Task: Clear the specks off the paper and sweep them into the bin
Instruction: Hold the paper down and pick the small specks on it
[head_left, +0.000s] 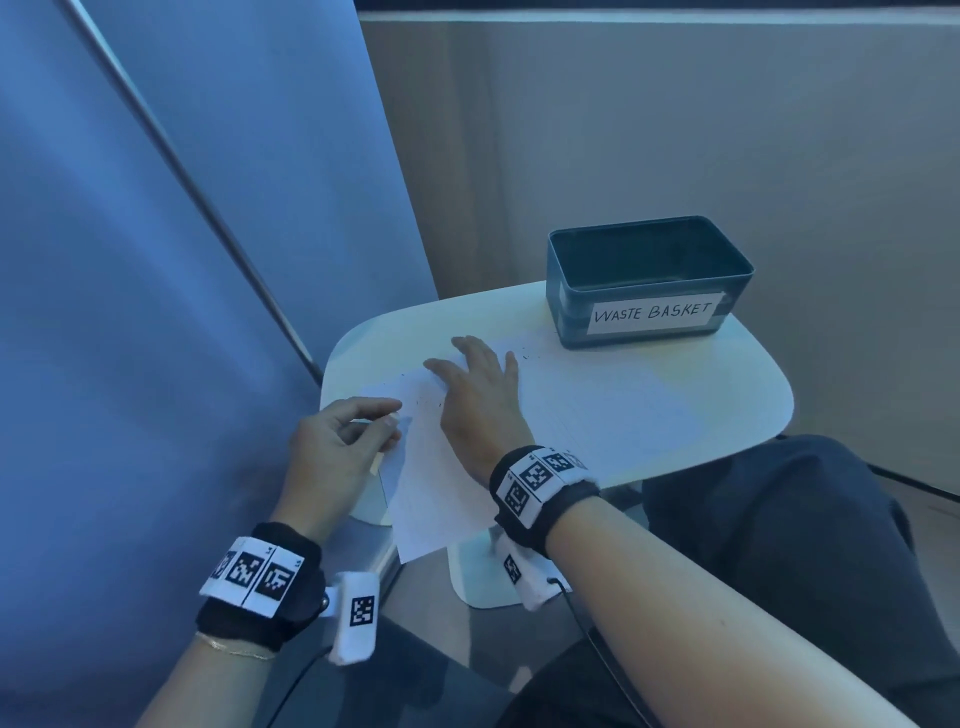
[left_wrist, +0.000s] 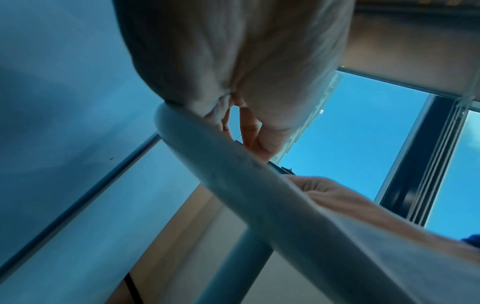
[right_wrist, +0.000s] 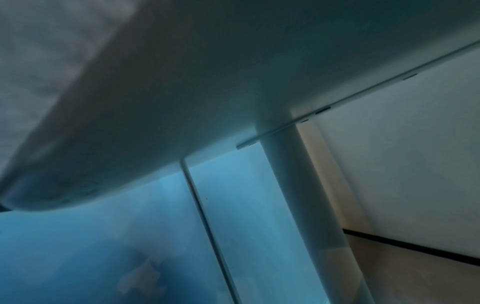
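Note:
A white paper sheet (head_left: 597, 410) lies on the small white table (head_left: 737, 374) and overhangs its front edge. Dark specks (head_left: 422, 396) are scattered on the paper between my hands, and a few more (head_left: 525, 355) lie near the bin. My right hand (head_left: 470, 371) rests flat on the paper with its fingers straight. My left hand (head_left: 387, 422) sits at the paper's left edge with its fingers curled, pinching a small pale stick (head_left: 375, 464). The dark bin (head_left: 571, 317), labelled WASTE BASKET, stands at the back right and looks empty.
A blue panel (head_left: 182, 260) with a metal rail stands close on the left. A beige wall (head_left: 675, 130) rises behind the table. My knee (head_left: 779, 519) is at the table's front right. The right wrist view shows only the table's underside and its leg (right_wrist: 298, 185).

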